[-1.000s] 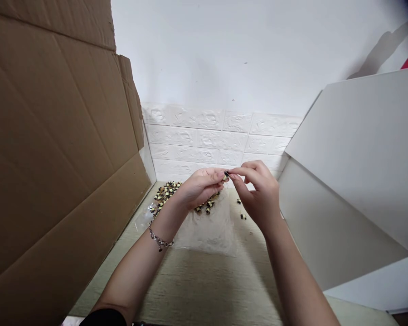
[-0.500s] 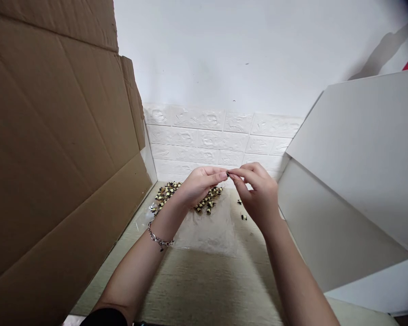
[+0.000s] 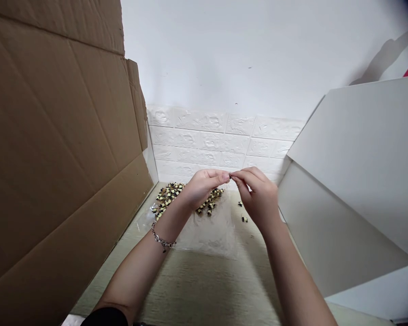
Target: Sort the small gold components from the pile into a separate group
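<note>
Brown cardboard (image 3: pixel 61 149) stood up along the left side of the counter (image 3: pixel 204 290), and both hands stayed close together above a clear plastic bag (image 3: pixel 207 235). The left hand (image 3: pixel 204 186) and the right hand (image 3: pixel 258 199) were mostly closed, and their fingertips (image 3: pixel 236 177) still pinched one tiny dark piece (image 3: pixel 230 175), too small to see well, just over a heap of little black and cream pieces (image 3: pixel 167 199) on the bag. Two more small pieces (image 3: pixel 244 219) lay apart, off to the right of the heap.

A pale tabletop (image 3: pixel 204 285) carries a clear plastic bag (image 3: pixel 207 237) heaped with small black-and-cream parts (image 3: pixel 168 199), two loose ones (image 3: pixel 244 219) beside it.
</note>
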`<control>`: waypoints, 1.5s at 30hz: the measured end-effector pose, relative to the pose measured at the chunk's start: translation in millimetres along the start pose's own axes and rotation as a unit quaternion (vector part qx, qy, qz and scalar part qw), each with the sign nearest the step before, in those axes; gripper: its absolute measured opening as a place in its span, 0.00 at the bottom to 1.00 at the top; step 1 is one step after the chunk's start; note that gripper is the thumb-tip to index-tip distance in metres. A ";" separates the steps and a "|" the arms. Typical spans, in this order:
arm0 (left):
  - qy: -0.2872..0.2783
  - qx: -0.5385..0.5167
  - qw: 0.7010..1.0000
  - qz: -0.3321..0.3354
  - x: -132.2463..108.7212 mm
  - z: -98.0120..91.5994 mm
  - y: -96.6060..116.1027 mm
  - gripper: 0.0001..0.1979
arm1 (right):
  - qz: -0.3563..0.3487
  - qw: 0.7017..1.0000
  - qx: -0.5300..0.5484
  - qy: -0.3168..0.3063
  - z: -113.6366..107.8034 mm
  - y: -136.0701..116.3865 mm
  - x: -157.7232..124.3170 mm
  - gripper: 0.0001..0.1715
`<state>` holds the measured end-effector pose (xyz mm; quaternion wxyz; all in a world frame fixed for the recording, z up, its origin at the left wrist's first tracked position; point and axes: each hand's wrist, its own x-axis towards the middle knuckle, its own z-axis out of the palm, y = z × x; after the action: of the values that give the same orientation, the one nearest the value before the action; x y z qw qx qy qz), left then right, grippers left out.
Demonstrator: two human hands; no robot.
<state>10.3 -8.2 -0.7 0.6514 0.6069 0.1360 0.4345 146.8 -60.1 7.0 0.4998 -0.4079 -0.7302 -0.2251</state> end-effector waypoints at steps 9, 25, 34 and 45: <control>-0.008 -0.006 1.000 0.010 -1.1 3.4 1.7 0.10 | 0.005 1.000 -0.006 0.005 0.9 -0.3 -1.2 0.07; 0.077 -0.062 0.995 -0.003 -1.0 2.6 6.0 0.10 | 0.254 0.937 0.239 -0.013 -4.5 -7.3 -1.7 0.10; 0.165 0.155 0.964 0.137 -2.2 4.9 6.4 0.11 | 0.285 0.928 0.237 0.023 -5.8 -14.2 1.6 0.09; 0.259 0.598 0.640 0.408 -12.8 9.0 13.1 0.08 | 0.317 0.915 0.248 0.031 -9.0 -11.0 1.9 0.11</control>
<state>3.8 -25.1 8.7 -0.1588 0.7206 0.2676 0.6196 142.4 -72.3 13.2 0.6525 -0.4734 -0.5792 0.1211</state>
